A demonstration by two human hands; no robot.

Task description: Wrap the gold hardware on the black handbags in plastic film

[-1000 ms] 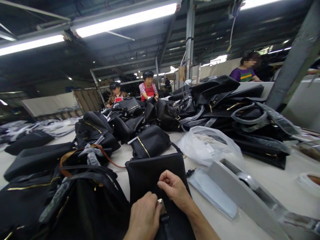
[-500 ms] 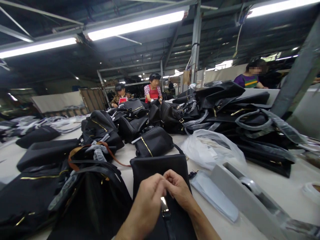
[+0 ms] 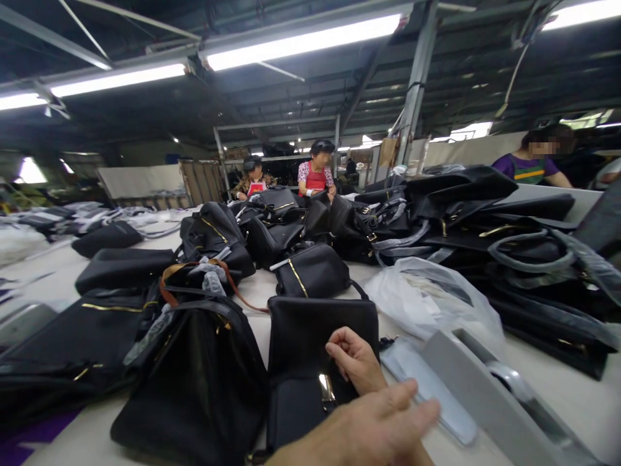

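A flat black bag (image 3: 310, 336) with a gold clasp (image 3: 326, 388) lies on the table right in front of me. My right hand (image 3: 356, 359) rests on the bag just right of the clasp, its fingers curled and pressed to the leather. My left hand (image 3: 383, 421) stretches across the foreground towards the right, fingers out and apart, holding nothing. It hides my right forearm. Beyond its fingertips lie a clear plastic sleeve (image 3: 431, 395) and a grey tape dispenser (image 3: 490, 395).
Black bags are piled to the left (image 3: 194, 382), in the middle (image 3: 310, 268) and in a tall heap at the right (image 3: 509, 239). A crumpled plastic bag (image 3: 427, 298) lies behind the dispenser. Three people work at the far side of the table (image 3: 48, 272).
My left hand has left the clasp and swung right across my right arm, opening its fingers. My right hand stayed on the bag. The view has shifted left.
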